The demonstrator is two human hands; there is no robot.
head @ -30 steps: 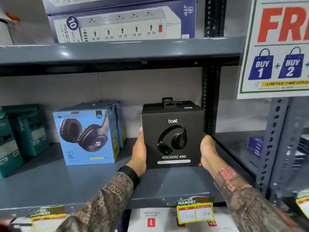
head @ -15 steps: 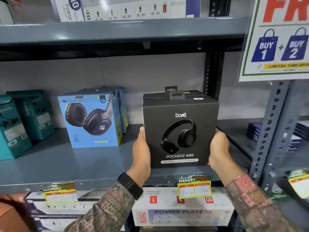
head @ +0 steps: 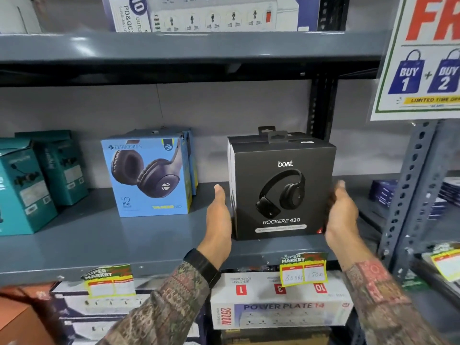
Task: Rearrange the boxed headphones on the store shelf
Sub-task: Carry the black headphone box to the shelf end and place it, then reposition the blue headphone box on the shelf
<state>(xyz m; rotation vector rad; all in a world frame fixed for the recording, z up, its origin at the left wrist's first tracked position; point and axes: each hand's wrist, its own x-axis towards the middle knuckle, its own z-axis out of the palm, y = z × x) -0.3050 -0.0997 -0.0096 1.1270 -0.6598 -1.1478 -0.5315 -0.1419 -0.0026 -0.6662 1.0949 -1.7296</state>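
A black boAt Rockerz 430 headphone box (head: 281,190) stands upright on the grey shelf (head: 124,240), near its front edge. A second black box (head: 251,139) sits right behind it, mostly hidden. My left hand (head: 219,220) is flat beside the box's left side, thumb up and clear of the front face. My right hand (head: 342,212) is blurred at the box's right side with its fingers spread. Further left on the same shelf stands a blue Zebronics headphone box (head: 149,175), with another blue box behind it.
Teal boxes (head: 32,180) stand at the shelf's left end. A black upright post (head: 321,105) rises behind the black boxes, and a grey perforated post (head: 410,190) is at the right. Power strip boxes (head: 278,307) lie below. A promotional sign (head: 423,58) hangs top right.
The black box came forward toward the shelf's front edge and now rests there. Both hands have loosened from its sides, thumbs off the front.
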